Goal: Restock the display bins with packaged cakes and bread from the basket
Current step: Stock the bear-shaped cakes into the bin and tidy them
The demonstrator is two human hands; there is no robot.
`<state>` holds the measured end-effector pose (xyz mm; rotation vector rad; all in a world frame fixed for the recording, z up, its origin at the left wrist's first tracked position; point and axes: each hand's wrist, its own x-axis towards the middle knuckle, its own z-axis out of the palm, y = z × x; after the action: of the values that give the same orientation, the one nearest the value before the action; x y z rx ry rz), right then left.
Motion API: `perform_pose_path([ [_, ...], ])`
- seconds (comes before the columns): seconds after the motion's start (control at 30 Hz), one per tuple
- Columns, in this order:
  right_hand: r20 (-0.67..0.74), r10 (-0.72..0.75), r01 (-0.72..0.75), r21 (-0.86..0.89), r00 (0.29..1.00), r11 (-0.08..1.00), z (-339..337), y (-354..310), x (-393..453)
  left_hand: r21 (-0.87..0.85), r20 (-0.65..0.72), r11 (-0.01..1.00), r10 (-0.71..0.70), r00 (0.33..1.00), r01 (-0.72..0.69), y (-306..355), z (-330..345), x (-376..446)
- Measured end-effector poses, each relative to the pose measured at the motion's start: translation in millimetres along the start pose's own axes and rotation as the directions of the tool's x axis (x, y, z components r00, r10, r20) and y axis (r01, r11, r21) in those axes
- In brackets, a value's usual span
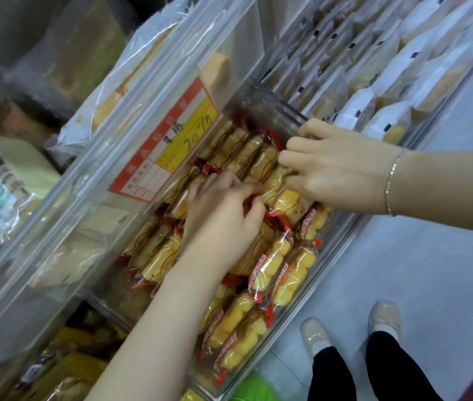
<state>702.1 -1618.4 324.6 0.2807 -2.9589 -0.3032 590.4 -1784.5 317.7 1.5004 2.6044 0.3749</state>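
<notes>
Head view: 2 hands tuck wrapped cakes into a clear display bin.

Nearest, the left hand (223,215) curls around a cake packet (290,201); beyond, the right hand (333,166) pinches its wrapper. Packets look light, soft, slippery; hold the sides. Rows (261,285) crowd the bin wall (301,322), leaving little room.

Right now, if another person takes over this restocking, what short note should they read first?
Left hand: fingers curled on a wrapped cake in the clear bin.
Right hand: fingers curled on the cake packs at the bin's far end.
Done: the bin is nearly full of yellow cakes in rows.
Left: settle these packs. A green basket edge shows below; its contents are hidden.
</notes>
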Motion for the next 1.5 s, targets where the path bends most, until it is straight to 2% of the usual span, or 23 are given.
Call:
perform_pose_path([
  [0.13,-0.015,0.028,-0.028,-0.026,1.0,0.999,2.6,-7.6,-4.7,-0.061,-0.014,0.998,0.001,1.0,-0.002,9.5,-3.0,-6.2],
  [0.27,0.049,-0.026,0.028,-0.031,0.998,0.999,10.3,-0.6,-7.3,0.059,0.024,0.996,0.072,0.997,-0.073,16.9,3.8,-18.7],
  [0.4,0.093,-0.04,0.049,-0.092,0.995,0.995,13.6,3.1,-5.3,0.092,-0.021,0.996,0.009,1.0,-0.007,23.3,13.2,-23.1],
  [0.53,0.038,-0.064,0.065,-0.026,0.997,0.998,4.5,0.5,8.8,0.062,-0.084,0.994,-0.084,0.993,0.089,33.1,21.3,-21.5],
  [0.67,0.008,-0.046,0.046,-0.014,0.999,0.999,10.8,6.6,9.5,0.112,-0.147,0.986,-0.104,0.984,0.122,32.6,29.6,-20.4],
  [0.8,0.013,-0.09,0.09,-0.007,0.996,0.996,13.0,10.8,2.4,0.108,-0.121,0.98,-0.157,0.98,0.17,35.5,31.4,-16.1],
  [0.87,0.094,-0.077,0.079,-0.017,0.993,0.997,4.8,6.4,3.9,0.103,-0.074,0.979,-0.169,0.983,0.176,37.3,27.2,-16.8],
  [0.97,0.348,-0.003,0.006,-0.008,0.937,1.0,-17.6,-9.8,10.5,0.041,0.02,0.974,-0.224,0.974,0.223,43.7,15.6,-24.8],
  [1.03,0.389,0.064,-0.112,0.102,0.919,0.988,-38.8,-30.1,14.1,-0.113,-0.044,0.956,-0.277,0.96,0.271,49.5,1.4,-44.4],
  [1.07,0.329,0.089,-0.166,0.214,0.94,0.963,-50.3,-44.8,13.9,-0.217,-0.134,0.94,-0.295,0.946,0.262,53.4,-7.5,-62.1],
  [1.13,0.083,0.13,-0.154,0.523,0.988,0.838,-74.4,-91.5,8.5,-0.399,-0.353,0.896,-0.347,0.869,0.196,62.0,-17.3,-120.0],
  [1.17,0.005,0.127,-0.101,0.639,0.992,0.763,-84.5,-119.3,4.3,-0.46,-0.42,0.868,-0.396,0.816,0.185,65.8,-16.6,-156.9],
  [1.2,-0.034,0.09,-0.039,0.714,0.995,0.699,-90.8,-149.3,-0.9,-0.511,-0.428,0.832,-0.463,0.776,0.215,68.0,-11.0,-197.1],
  [1.3,-0.035,-0.161,0.123,0.806,0.986,0.579,-79.7,-249.0,-16.7,-0.561,-0.236,0.653,-0.715,0.658,0.509,62.1,33.4,-330.8],
  [1.33,-0.004,-0.279,0.168,0.807,0.96,0.566,-68.1,-283.1,-20.0,-0.55,-0.13,0.538,-0.81,0.571,0.639,55.2,55.1,-378.1],
  [1.37,0.084,-0.42,0.192,0.797,0.904,0.572,-54.1,-317.1,-22.0,-0.536,0.0,0.366,-0.901,0.434,0.761,48.1,79.1,-425.0],
  [1.4,0.183,-0.544,0.221,0.774,0.819,0.593,-36.5,-351.4,-24.0,-0.519,0.146,0.151,-0.954,0.261,0.841,41.4,103.5,-470.9],
  [1.47,0.378,-0.679,0.236,0.739,0.63,0.631,10.5,-416.3,-29.3,-0.417,0.394,-0.258,-0.915,-0.082,0.871,30.4,147.5,-554.8],
  [1.5,0.466,-0.696,0.217,0.724,0.547,0.655,33.8,-445.9,-29.6,-0.351,0.463,-0.396,-0.861,-0.21,0.849,26.6,166.6,-589.4],
])
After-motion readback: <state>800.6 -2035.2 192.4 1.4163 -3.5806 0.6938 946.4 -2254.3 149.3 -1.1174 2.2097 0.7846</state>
